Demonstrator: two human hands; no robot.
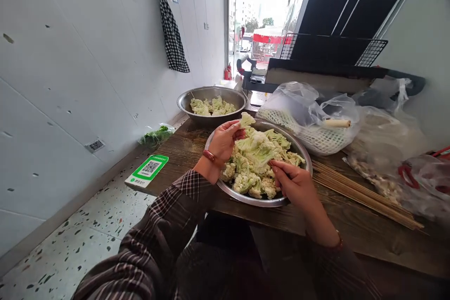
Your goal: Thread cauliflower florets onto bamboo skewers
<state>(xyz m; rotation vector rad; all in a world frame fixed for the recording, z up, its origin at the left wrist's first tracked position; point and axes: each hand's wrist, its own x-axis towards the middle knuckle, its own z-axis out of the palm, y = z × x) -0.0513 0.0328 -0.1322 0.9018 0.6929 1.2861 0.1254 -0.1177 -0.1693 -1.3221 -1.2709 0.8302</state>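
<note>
At the left we see a green-and-white code card (147, 170) on the corner of the wooden table (186, 150), with a bag of greens (156, 136) beyond the table's edge. Next comes the far bowl (184, 107), partly filled with cauliflower. Our left hand (223, 143) is over the near bowl's left side, thumb and forefinger pinched on a floret (247, 120), whose head sticks out past the fingertips. The near bowl (262, 203) is heaped with cauliflower pieces (246, 183) below the fingers. Between our hands is a larger cluster (260, 147), up and left of the right fingertips. Our right hand (291, 180) has its fingers narrow at that cluster's lower edge; we cannot tell whether they grip a stalk or a thin stick. Further right lie wooden skewers (365, 194), with plastic bags (298, 98) behind them.
</note>
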